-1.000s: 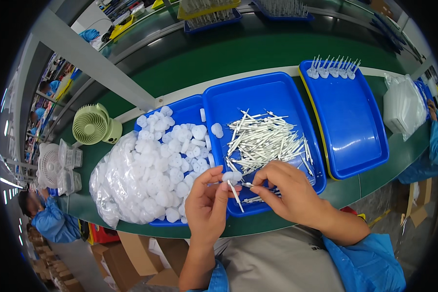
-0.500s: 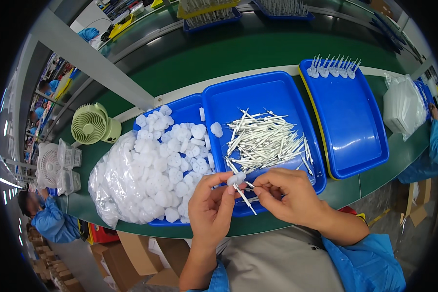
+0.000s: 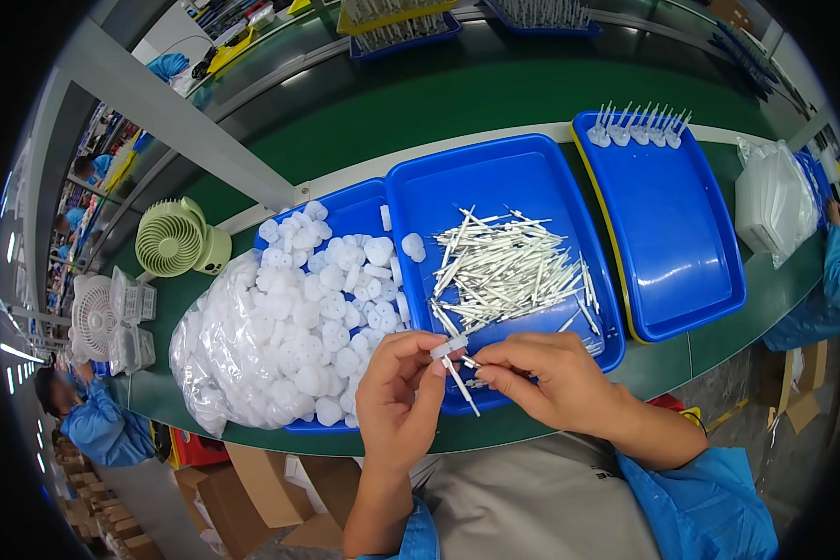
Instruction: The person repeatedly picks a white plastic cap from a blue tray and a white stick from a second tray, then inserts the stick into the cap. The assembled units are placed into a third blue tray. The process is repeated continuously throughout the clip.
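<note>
My left hand [image 3: 397, 397] pinches a white scalloped plastic disc [image 3: 449, 348] over the near edge of the middle blue tray [image 3: 481, 173]. A slim white stick [image 3: 461, 387] is in the disc and slants down toward me. Just to the right, my right hand [image 3: 560, 378] is closed on another thin white stick [image 3: 471, 362], its end close to the disc; whether it touches, I cannot tell. Behind my hands lies a heap of white sticks [image 3: 509, 266] in the tray. Left of it, many white scalloped discs [image 3: 331, 303] spill from a clear plastic bag [image 3: 219, 345].
The right blue tray [image 3: 686, 247] has several discs with upright sticks [image 3: 637, 135] at its far end. Beyond it stands a wrapped white stack [image 3: 770, 201]. A green fan [image 3: 175, 238] and a white fan [image 3: 93, 313] stand left; a metal post [image 3: 187, 121] rises behind.
The disc in my left hand has turned more edge-on, and its stick has swung slightly left. My right hand has shifted a little left and down, still with its stick.
</note>
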The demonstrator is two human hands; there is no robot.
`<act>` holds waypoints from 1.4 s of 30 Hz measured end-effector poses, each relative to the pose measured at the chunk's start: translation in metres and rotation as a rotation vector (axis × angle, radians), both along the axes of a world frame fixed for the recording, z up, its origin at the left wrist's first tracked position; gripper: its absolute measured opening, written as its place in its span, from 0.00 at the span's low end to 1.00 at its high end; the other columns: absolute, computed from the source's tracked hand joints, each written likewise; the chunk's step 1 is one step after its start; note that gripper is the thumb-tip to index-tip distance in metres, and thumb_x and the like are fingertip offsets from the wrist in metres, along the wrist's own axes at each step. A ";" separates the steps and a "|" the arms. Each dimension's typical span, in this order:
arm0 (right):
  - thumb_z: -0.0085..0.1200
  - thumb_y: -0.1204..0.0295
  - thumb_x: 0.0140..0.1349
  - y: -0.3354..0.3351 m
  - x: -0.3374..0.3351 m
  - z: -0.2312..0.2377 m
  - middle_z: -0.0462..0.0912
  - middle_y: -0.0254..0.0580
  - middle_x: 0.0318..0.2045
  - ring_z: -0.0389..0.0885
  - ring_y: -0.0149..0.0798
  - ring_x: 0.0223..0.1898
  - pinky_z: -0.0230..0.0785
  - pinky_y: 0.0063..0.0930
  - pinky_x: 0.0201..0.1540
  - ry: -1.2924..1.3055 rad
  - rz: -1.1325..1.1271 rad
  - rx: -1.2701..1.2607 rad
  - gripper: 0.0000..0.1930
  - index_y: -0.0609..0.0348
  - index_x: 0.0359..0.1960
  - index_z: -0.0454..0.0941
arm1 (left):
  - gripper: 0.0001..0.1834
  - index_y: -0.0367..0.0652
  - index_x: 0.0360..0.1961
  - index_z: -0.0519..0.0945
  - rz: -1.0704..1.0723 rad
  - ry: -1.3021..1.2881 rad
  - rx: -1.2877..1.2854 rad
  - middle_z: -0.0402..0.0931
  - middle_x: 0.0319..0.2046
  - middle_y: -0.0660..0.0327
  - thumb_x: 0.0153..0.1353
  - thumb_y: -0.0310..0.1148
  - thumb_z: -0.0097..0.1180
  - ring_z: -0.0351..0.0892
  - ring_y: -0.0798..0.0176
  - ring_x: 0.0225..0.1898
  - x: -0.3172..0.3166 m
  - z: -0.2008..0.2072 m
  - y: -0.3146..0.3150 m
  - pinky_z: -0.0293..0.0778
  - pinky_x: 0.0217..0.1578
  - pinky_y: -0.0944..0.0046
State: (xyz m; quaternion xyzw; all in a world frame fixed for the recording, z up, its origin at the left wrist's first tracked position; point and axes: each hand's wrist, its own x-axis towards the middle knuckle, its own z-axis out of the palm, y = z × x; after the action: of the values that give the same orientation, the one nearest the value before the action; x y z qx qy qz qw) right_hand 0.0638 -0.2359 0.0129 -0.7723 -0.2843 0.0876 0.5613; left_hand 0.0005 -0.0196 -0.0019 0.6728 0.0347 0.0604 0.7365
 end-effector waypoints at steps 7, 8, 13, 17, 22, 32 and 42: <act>0.67 0.73 0.75 0.003 -0.005 -0.002 0.92 0.50 0.35 0.91 0.52 0.30 0.79 0.43 0.31 -0.019 -0.065 -0.041 0.06 0.63 0.47 0.90 | 0.13 0.27 0.58 0.82 -0.020 -0.015 -0.017 0.82 0.55 0.52 0.75 0.12 0.57 0.89 0.60 0.54 0.000 0.001 -0.001 0.84 0.56 0.62; 0.66 0.73 0.75 0.003 -0.006 -0.001 0.92 0.50 0.35 0.91 0.53 0.30 0.79 0.43 0.31 -0.015 -0.066 -0.062 0.06 0.63 0.47 0.89 | 0.14 0.27 0.58 0.82 -0.019 -0.016 -0.019 0.82 0.55 0.52 0.74 0.12 0.58 0.89 0.61 0.54 0.000 0.000 -0.001 0.84 0.55 0.62; 0.67 0.71 0.76 0.003 -0.004 -0.006 0.91 0.50 0.34 0.90 0.54 0.30 0.79 0.44 0.31 -0.059 -0.048 -0.031 0.08 0.62 0.49 0.88 | 0.17 0.30 0.59 0.82 -0.050 -0.055 0.011 0.79 0.58 0.54 0.71 0.10 0.63 0.88 0.63 0.58 0.001 0.001 -0.002 0.86 0.59 0.65; 0.68 0.70 0.75 0.002 -0.004 -0.009 0.90 0.49 0.32 0.89 0.53 0.28 0.77 0.44 0.30 -0.076 0.012 -0.033 0.08 0.59 0.51 0.88 | 0.15 0.30 0.57 0.83 -0.022 -0.070 0.074 0.81 0.56 0.53 0.72 0.14 0.68 0.89 0.63 0.55 0.001 -0.007 -0.002 0.87 0.56 0.65; 0.69 0.71 0.74 0.002 -0.006 -0.005 0.87 0.45 0.26 0.87 0.51 0.25 0.74 0.43 0.27 0.012 -0.024 -0.039 0.06 0.58 0.47 0.86 | 0.13 0.30 0.55 0.84 -0.003 -0.062 0.050 0.83 0.55 0.53 0.72 0.15 0.70 0.90 0.62 0.54 0.001 -0.005 -0.003 0.88 0.55 0.65; 0.68 0.71 0.75 0.006 -0.005 0.001 0.85 0.44 0.25 0.86 0.49 0.25 0.73 0.42 0.27 -0.088 -0.023 -0.023 0.06 0.59 0.43 0.84 | 0.13 0.29 0.54 0.84 0.039 -0.097 -0.005 0.87 0.55 0.47 0.70 0.13 0.70 0.91 0.58 0.58 -0.001 -0.006 -0.004 0.89 0.60 0.60; 0.68 0.70 0.74 0.003 -0.013 0.001 0.84 0.43 0.24 0.85 0.48 0.23 0.70 0.43 0.25 0.049 -0.030 -0.018 0.07 0.58 0.41 0.83 | 0.11 0.28 0.53 0.85 -0.014 -0.016 0.001 0.86 0.53 0.52 0.72 0.14 0.69 0.90 0.63 0.52 -0.003 -0.006 0.000 0.90 0.55 0.63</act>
State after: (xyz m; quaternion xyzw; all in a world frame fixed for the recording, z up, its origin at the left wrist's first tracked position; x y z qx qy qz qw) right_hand 0.0504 -0.2333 0.0136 -0.7792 -0.2579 0.1006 0.5623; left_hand -0.0024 -0.0195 -0.0077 0.6730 0.0240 0.0609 0.7367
